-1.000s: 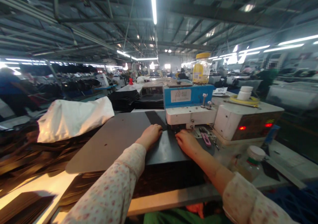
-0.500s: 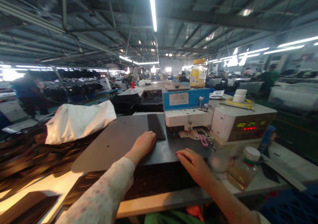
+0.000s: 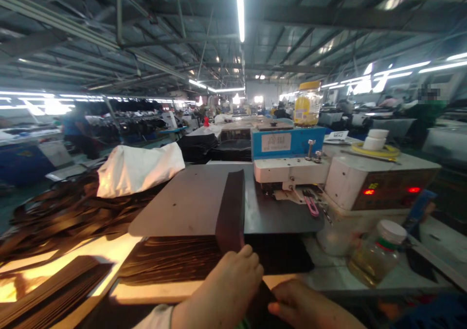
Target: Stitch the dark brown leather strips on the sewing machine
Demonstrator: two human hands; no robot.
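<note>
**Apparently, metal plate [image 3: 186,192] supports dark strip [image 3: 231,202]**

The left hand [image 3: 233,285] closes on the dark strip's near end, likely for control; the rest lies across the metal plate. The right hand [image 3: 304,302] is just beside, grip unclear. Beyond, right, stands a blue-and-white machine [image 3: 273,172].

We recorded: tube lights [image 3: 240,10] glaring white under a dim ceiling; blown-out windows [image 3: 56,106] at left; a warm, overexposed patch on the worktop [image 3: 131,245]; lower right in shadow; background soft; edges stretched; the hands [image 3: 233,283] slightly blurred.
</note>
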